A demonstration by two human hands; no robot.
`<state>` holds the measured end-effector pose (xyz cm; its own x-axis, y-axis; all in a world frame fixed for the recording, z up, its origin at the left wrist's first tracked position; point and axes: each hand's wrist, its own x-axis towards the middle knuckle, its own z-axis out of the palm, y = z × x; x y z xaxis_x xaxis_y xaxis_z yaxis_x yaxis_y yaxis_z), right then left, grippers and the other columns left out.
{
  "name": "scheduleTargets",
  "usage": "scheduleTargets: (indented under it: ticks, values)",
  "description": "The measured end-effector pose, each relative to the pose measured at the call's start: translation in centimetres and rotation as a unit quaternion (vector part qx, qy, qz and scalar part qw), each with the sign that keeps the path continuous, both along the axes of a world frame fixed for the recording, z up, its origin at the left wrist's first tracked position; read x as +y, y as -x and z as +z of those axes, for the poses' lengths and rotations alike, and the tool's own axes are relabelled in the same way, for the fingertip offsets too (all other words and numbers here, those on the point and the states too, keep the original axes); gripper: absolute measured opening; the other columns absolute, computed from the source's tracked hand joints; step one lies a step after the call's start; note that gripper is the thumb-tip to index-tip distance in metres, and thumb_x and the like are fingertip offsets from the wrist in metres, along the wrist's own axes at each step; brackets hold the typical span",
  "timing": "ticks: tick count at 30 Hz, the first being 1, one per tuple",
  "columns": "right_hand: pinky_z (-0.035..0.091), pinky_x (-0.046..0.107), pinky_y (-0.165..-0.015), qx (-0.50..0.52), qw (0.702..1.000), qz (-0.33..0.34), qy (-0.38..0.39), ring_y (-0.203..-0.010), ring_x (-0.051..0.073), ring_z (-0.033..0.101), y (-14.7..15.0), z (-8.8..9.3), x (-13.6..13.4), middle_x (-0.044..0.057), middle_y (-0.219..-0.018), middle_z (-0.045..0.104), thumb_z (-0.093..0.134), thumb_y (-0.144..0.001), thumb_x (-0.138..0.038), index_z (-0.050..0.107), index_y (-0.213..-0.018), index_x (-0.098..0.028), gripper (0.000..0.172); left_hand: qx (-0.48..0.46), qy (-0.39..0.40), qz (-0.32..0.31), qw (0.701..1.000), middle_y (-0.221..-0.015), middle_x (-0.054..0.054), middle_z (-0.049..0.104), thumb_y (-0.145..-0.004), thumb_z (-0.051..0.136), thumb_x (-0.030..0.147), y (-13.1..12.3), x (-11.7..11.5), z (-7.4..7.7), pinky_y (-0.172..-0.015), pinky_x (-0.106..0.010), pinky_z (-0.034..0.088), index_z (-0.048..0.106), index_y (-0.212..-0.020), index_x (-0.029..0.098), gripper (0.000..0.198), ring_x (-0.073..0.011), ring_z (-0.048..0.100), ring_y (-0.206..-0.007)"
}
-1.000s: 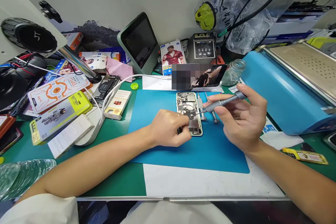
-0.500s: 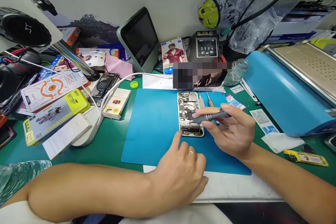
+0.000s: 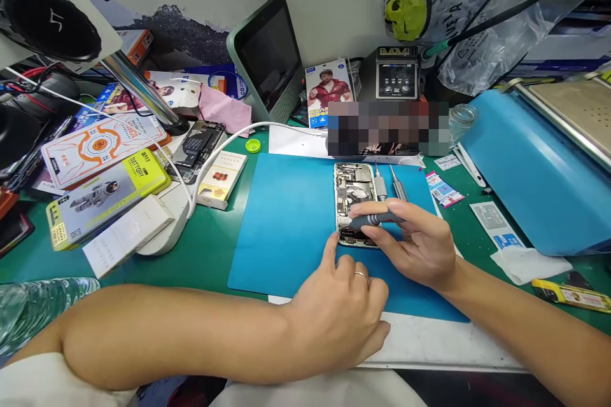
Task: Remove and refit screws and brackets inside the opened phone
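Observation:
An opened phone (image 3: 344, 194) lies on a blue mat (image 3: 286, 216), its inner boards and parts showing. My left hand (image 3: 341, 305), with a ring on one finger, has its index finger stretched to the phone's lower left edge; the other fingers curl loosely and hold nothing. Between the thumb and fingers of my right hand (image 3: 420, 241) is a dark grey screwdriver (image 3: 372, 220), slanted over the lower part of the phone. Its tip is too small to make out. Two more slim metal tools, a screwdriver-like one (image 3: 380, 186) and a pointed one (image 3: 398, 186), lie beside the phone.
Behind the mat stand a blurred-out dark panel (image 3: 386, 130), a tablet-like display (image 3: 267, 54) and a control unit (image 3: 397, 79). A blue machine (image 3: 539, 178) is at right. Battery boxes (image 3: 107, 200), a white cable (image 3: 258, 126) and another opened phone (image 3: 196, 149) crowd the left.
The view has shifted, so the scene sits further right. My right hand has come lower and closer over the phone with the screwdriver. My left index finger stays at the phone's edge.

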<state>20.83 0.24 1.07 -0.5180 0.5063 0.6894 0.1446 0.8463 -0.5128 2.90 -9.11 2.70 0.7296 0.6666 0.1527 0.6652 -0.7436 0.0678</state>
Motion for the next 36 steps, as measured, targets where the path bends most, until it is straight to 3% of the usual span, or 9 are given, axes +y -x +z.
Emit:
scheduleTargets:
  ticks: [36]
  values:
    - [0.072, 0.039, -0.092, -0.019, 0.999, 0.010, -0.024, -0.107, 0.023, 0.081, 0.42, 0.05, 0.43, 0.005, -0.125, 0.081, 0.074, -0.090, -0.001, 0.037, -0.163, -0.035, 0.088, -0.001, 0.002, -0.008, 1.000, -0.080, -0.007, 0.069, -0.098, 0.056, 0.054, 0.11, 0.09, -0.11, -0.109, -0.062, 0.050, 0.061, -0.089, 0.018, 0.037, -0.0253, 0.065, -0.074]
